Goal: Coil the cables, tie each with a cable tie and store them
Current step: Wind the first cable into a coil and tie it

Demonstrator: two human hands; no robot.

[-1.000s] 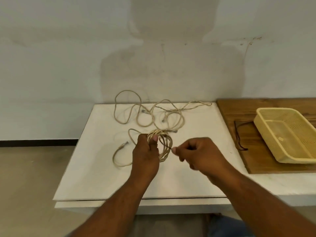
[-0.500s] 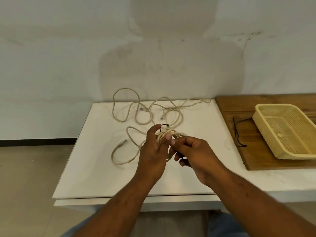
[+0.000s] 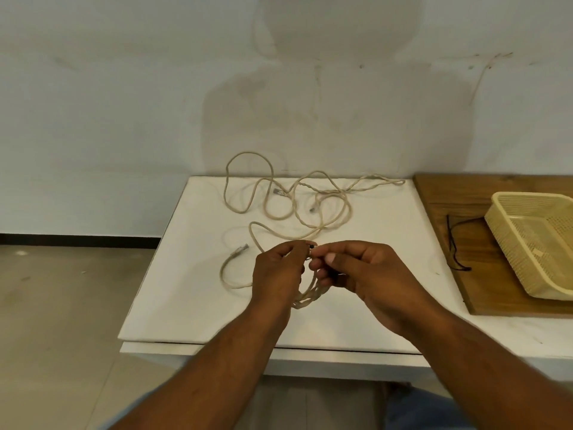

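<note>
Head camera, one view only: worn at head height, facing forward and down across the white table [image 3: 192, 305] toward the wall [image 3: 124, 103]. Wide-angle, close over both forearms; floor [image 3: 55, 305] at left, wooden board [image 3: 449, 193] at right.

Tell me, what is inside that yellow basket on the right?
The yellow basket looks empty apart from one small pale scrap on its mesh floor. Its right end runs out of the picture, so that part cannot be checked.
</note>
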